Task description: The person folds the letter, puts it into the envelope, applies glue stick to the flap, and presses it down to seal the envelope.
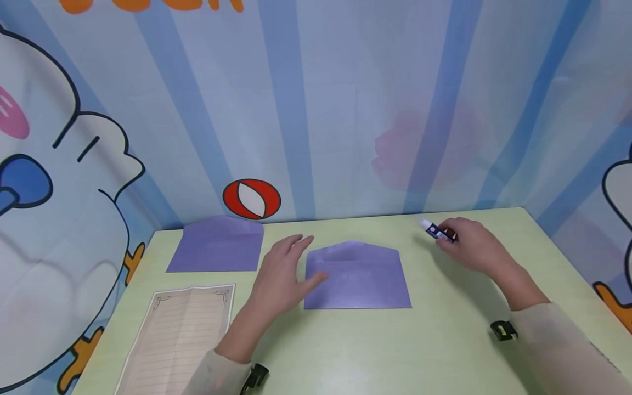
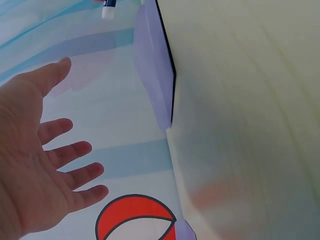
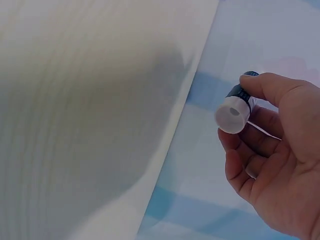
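In the head view my right hand point(image 1: 471, 242) pinches a small glue stick point(image 1: 435, 231) with a dark blue label and white ends. It is held above the right side of the table, tilted. The right wrist view shows the thumb and fingers around the glue stick point(image 3: 239, 102), a white end facing the camera. My left hand point(image 1: 281, 277) hovers with spread fingers by the left edge of a purple envelope point(image 1: 357, 280), holding nothing. This envelope lies in the middle, its pointed flap side away from me. Spread fingers and a bare palm show on the left hand point(image 2: 35, 165) in the left wrist view.
A second purple envelope point(image 1: 217, 247) lies at the table's back left. In front of it is a creased, lined sheet of letter paper point(image 1: 180, 334) with a decorated border. The pale table point(image 1: 444, 351) meets a blue striped cartoon backdrop point(image 1: 336, 109) behind.
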Tool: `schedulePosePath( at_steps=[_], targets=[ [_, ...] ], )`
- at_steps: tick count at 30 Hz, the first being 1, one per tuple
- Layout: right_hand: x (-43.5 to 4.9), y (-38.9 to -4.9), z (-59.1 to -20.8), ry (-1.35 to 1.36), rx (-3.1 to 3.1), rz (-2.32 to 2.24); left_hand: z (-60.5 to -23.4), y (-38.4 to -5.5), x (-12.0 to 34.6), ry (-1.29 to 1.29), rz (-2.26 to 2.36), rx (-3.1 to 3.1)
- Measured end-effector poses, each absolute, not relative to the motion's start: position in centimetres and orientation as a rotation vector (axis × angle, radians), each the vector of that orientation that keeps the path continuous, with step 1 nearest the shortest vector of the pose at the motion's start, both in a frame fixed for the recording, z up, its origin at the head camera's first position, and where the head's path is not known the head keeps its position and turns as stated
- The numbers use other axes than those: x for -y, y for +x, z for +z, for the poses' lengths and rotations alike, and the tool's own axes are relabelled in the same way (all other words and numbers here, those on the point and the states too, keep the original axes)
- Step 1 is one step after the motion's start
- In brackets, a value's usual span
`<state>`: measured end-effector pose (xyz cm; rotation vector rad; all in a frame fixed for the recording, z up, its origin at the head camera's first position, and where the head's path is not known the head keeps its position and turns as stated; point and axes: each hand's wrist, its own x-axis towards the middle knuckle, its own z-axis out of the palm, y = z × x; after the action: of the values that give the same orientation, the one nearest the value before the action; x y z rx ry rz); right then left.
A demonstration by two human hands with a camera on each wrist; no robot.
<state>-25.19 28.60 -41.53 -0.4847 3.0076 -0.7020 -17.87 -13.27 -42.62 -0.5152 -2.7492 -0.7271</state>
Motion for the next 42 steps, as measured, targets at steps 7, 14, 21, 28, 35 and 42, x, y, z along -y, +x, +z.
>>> schedulePosePath(
  at_steps=[7,14,21,28,35,42],
  targets=[
    [-31.7,-25.8,-42.6,-0.436,-3.019,-0.530,-43.0,-17.6,14.1,-0.573,-0.563,2.775],
    [-33.2,-25.9,-43.3,-0.393,-2.982,-0.450,-43.0,-17.3,14.3,-0.583,-0.464,2.822],
    [-33.5,-25.8,-43.5,-0.358,-2.940,-0.425,-43.2,-17.3,14.3,-0.559,-0.376,2.879],
    [-33.6,-25.9,-43.6,-0.340,-2.925,-0.438,-43.2,-17.3,14.4,-0.536,-0.354,2.908],
    [-33.6,-26.0,-43.6,-0.329,-2.913,-0.439,-43.2,-17.2,14.6,-0.527,-0.370,2.925],
    [-33.7,-26.3,-43.7,-0.325,-2.909,-0.429,-43.2,-17.3,14.8,-0.512,-0.374,2.940]
  ],
)
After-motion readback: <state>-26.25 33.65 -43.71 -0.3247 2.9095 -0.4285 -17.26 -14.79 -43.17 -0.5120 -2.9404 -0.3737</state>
